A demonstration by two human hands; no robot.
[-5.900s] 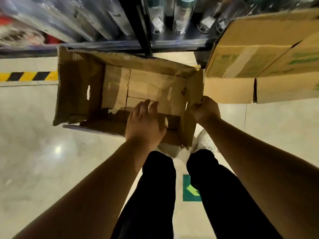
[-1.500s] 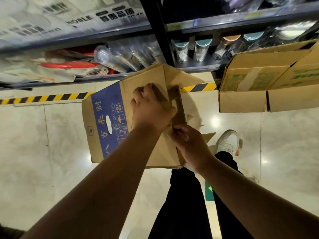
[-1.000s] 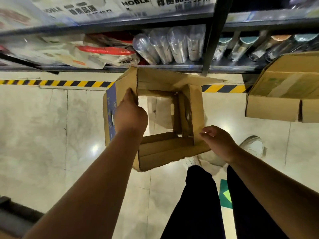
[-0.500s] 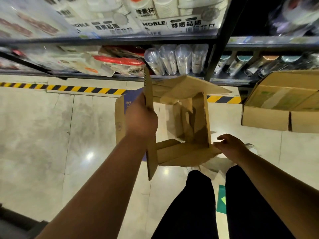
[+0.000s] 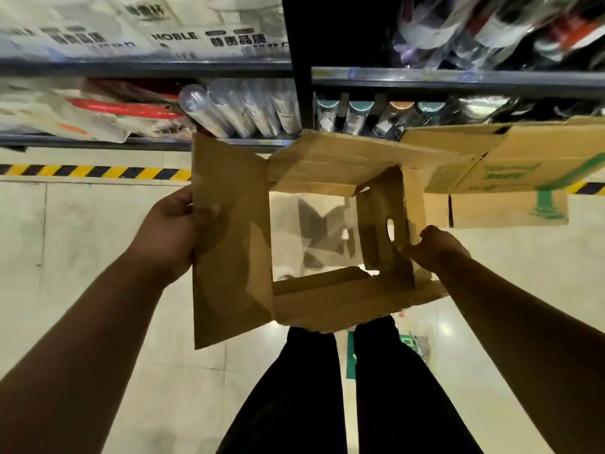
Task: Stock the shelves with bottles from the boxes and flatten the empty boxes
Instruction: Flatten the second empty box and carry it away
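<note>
One empty box [image 5: 337,299] is held in the air at mid frame, in front of the shelf [image 5: 458,78] and above the floor [image 5: 82,257]. It is open at both ends. The tube axis points straight down, with the floor visible through it. Four flaps splay outward. The big left flap's long axis runs near to far. The right wall stands upright with one handle hole [image 5: 390,229].

The left hand [image 5: 173,231] grasps the outer edge of the left flap, thumb on the inner face and fingers behind. The right hand [image 5: 437,249] is curled over the edge of the right wall, just beside the handle hole, gripping it.

One second box [image 5: 523,158] with green print sits at right, past the held box, with its flaps open. Its contents are not visible.

Four capped bottles [image 5: 355,114] stand upright in a row on the lower shelf in the right bay: three with teal caps and one orange. About four clear cup sleeves [image 5: 255,108] lie in the left bay, too blurred for a sure count.

One yellow-black tape line [image 5: 98,172] runs along the floor at the shelf base. Two legs in black trousers [image 5: 294,388] are below, with a green floor mark [image 5: 351,358] between them.
</note>
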